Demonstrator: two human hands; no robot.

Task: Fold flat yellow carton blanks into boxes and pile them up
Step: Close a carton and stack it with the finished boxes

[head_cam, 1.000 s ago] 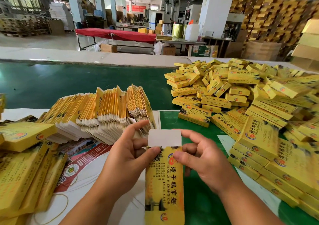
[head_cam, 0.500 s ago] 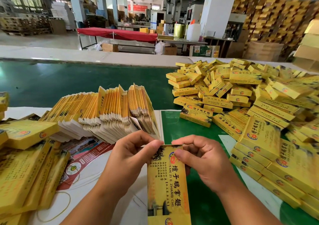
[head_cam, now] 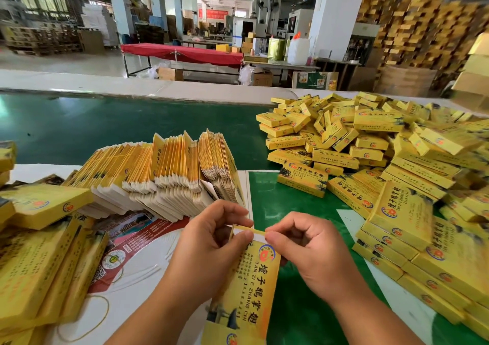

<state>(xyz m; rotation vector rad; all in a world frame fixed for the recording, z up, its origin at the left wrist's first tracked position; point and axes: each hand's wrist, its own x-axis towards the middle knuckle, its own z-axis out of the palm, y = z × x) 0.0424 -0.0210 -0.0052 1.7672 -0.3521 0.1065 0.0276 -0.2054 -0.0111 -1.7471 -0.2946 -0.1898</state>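
While both hands work at its far end, the yellow carton (head_cam: 243, 294) lies lengthwise toward the viewer, nearest of all. The left hand (head_cam: 209, 241) pinches the carton's top corner between thumb and forefinger; the right hand (head_cam: 304, 252) pinches the end flap (head_cam: 258, 231) beside it. Beyond the carton to the left stands the fanned stack of flat blanks (head_cam: 164, 175). Beyond the carton to the right spreads the pile of folded boxes (head_cam: 383, 159), on the green table (head_cam: 105, 127).
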